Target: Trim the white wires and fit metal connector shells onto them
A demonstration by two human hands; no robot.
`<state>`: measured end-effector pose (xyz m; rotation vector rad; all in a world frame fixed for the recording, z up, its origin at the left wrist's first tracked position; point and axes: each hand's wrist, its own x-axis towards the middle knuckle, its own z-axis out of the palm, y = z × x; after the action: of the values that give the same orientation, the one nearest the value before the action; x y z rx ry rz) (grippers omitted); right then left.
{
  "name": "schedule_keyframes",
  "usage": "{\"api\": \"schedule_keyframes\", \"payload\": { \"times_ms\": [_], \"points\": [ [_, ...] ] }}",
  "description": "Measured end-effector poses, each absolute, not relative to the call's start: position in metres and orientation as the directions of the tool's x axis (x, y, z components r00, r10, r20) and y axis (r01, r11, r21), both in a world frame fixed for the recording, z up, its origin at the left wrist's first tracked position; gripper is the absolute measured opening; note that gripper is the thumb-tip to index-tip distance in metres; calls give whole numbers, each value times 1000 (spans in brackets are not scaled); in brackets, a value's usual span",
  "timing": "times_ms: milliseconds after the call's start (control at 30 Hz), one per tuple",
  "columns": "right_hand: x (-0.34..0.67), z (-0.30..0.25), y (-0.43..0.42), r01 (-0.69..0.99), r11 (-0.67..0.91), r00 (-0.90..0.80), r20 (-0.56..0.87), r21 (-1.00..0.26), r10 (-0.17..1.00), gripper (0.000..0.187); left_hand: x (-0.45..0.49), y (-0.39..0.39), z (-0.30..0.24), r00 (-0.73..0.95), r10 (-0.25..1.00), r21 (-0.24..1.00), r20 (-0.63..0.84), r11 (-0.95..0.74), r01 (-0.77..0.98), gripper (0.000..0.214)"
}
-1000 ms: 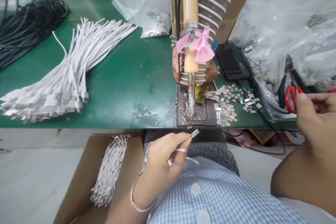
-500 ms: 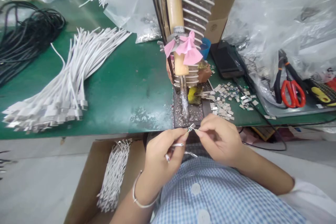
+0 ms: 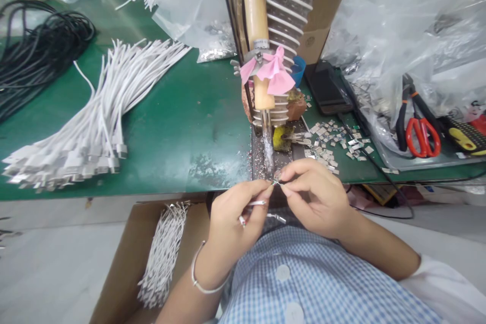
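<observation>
Pinching a small metal connector end [image 3: 277, 181] between both sets of fingertips, just off the front edge of the green table [image 3: 182, 111], right below the tip of the soldering iron [image 3: 256, 20]. Silvery, tiny, mostly covered by the fingers; exact shape hard to tell. Hangs off a thin white cable [image 3: 256, 203] looped through the left hand [image 3: 235, 215], which is closed narrow on connector and cable together.

A second ago, held up by the left alone, with the right hand [image 3: 319, 202] far off by the red scissors [image 3: 422, 134]. Half a second ago, already joined. Now pressed tighter, right thumb and forefinger nipped on the connector's other side, and nudged a touch nearer the dark, solder-spattered plate [image 3: 260, 162]. Means both hands working the one piece.

Further out: loose metal shells [image 3: 330, 144] scattered right of the plate, a bundle of white cables [image 3: 94, 126] over on the left, more in the cardboard box [image 3: 125, 258] below the table.
</observation>
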<state>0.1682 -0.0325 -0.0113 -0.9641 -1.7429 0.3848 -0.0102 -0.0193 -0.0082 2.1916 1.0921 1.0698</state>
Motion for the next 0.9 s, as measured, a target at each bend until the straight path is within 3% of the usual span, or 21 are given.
{"api": "schedule_keyframes", "payload": {
  "times_ms": [900],
  "points": [
    [168,-10,-37,404,606,-142,608,-685,782,14,-12,-25,-7,404,832,716,380,-541,442,13]
  ]
}}
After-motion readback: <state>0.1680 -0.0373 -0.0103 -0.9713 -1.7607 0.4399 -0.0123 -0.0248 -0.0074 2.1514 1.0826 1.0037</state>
